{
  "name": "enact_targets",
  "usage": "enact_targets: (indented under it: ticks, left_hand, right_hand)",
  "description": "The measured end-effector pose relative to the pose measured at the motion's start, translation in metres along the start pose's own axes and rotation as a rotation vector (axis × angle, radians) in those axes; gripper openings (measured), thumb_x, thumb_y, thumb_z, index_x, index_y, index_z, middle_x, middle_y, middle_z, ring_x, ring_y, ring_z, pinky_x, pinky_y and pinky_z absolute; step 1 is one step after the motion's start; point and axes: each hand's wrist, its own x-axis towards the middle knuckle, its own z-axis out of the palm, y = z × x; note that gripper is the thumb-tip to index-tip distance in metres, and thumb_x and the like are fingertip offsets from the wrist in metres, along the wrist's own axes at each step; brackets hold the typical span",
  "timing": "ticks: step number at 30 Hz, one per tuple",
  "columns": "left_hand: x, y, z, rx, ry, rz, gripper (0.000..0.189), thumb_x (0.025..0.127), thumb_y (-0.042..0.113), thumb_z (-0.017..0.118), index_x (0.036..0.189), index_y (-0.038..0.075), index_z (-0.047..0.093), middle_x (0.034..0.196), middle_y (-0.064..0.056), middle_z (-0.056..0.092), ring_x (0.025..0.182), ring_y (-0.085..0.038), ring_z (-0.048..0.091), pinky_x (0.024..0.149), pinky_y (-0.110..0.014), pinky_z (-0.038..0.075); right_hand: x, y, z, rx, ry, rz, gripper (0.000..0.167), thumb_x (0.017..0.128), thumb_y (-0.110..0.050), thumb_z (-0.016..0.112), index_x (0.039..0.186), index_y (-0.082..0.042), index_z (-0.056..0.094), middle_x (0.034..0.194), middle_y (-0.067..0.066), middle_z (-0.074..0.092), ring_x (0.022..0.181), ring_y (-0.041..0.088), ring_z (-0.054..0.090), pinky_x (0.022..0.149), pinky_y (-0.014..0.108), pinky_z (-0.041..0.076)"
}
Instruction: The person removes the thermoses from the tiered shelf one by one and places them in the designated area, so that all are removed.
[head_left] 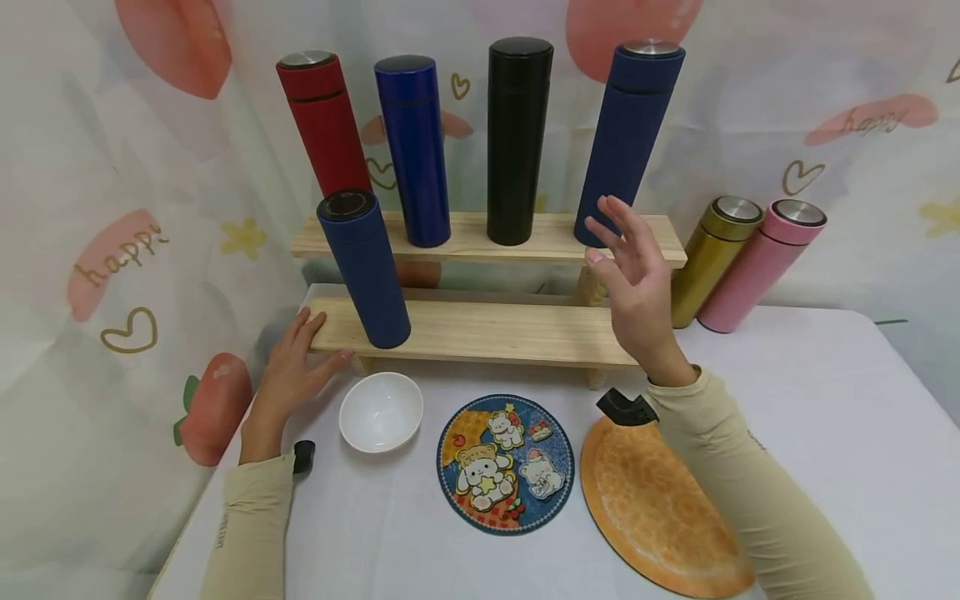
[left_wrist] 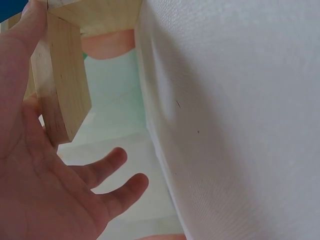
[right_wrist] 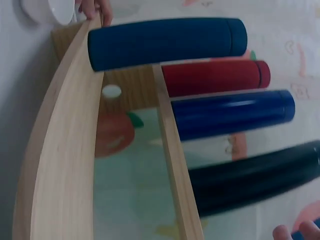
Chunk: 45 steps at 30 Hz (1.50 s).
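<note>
At the left end of the lower tier of a two-tier wooden rack (head_left: 495, 329), my left hand (head_left: 288, 379) holds the board's end between thumb and fingers. The left wrist view shows its other fingers (left_wrist: 125, 195) spread below the wood. A blue thermos (head_left: 367, 271) stands upright on that tier beside this hand. My right hand (head_left: 637, 292) is raised with fingers extended and holds nothing. It is nearest the navy thermos (head_left: 630, 133) at the upper tier's right end, partly covering its base; contact cannot be told.
On the upper tier also stand red (head_left: 322, 125), glossy blue (head_left: 412, 150) and black (head_left: 519, 142) thermoses. Gold (head_left: 708, 267) and pink (head_left: 765, 267) ones stand right of the rack. In front lie a white bowl (head_left: 381, 412), a round cartoon mat (head_left: 480, 425) and an orange-brown mat (head_left: 652, 500).
</note>
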Motion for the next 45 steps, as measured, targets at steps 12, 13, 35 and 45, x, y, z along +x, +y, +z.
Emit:
enact_targets:
  ticks: [12,13,35,45]
  left_hand:
    - [0.000,0.001,-0.002,-0.004,0.008,0.005,0.096,0.101,0.061,0.065,0.171,0.010,0.024,0.179,-0.017,0.006,0.157,-0.057,0.012,0.118,-0.080,0.016]
    - [0.000,0.002,-0.001,-0.006,0.008,0.004,0.096,0.101,0.061,0.065,0.171,0.010,0.024,0.179,-0.017,0.006,0.157,-0.057,0.012,0.118,-0.080,0.015]
    - [0.003,-0.001,0.003,-0.012,0.003,-0.013,0.096,0.101,0.063,0.065,0.172,0.012,0.024,0.180,-0.012,0.005,0.158,-0.055,0.011,0.118,-0.080,0.016]
    - [0.001,-0.001,0.001,-0.002,0.004,-0.012,0.095,0.101,0.062,0.065,0.171,0.011,0.024,0.179,-0.014,0.006,0.158,-0.055,0.011,0.118,-0.079,0.016]
  right_hand:
    - [0.002,0.007,0.058,0.037,-0.153,0.071,0.067,0.101,-0.007,0.059,0.163,0.005,0.036,0.167,0.025,0.036,0.151,0.045,0.039,0.121,0.050,0.038]
    - [0.002,0.008,0.063,0.042,-0.161,0.079,0.068,0.101,-0.008,0.059,0.163,0.005,0.035,0.167,0.026,0.035,0.151,0.044,0.040,0.121,0.050,0.039]
    - [0.002,0.033,0.144,0.090,-0.284,0.289,0.074,0.101,-0.010,0.066,0.166,0.001,0.032,0.168,0.024,0.035,0.153,0.045,0.036,0.122,0.051,0.036]
    - [0.006,0.050,0.174,0.043,-0.319,0.415,0.078,0.100,-0.014,0.071,0.168,-0.007,0.032,0.168,0.014,0.040,0.141,0.034,0.054,0.113,0.045,0.049]
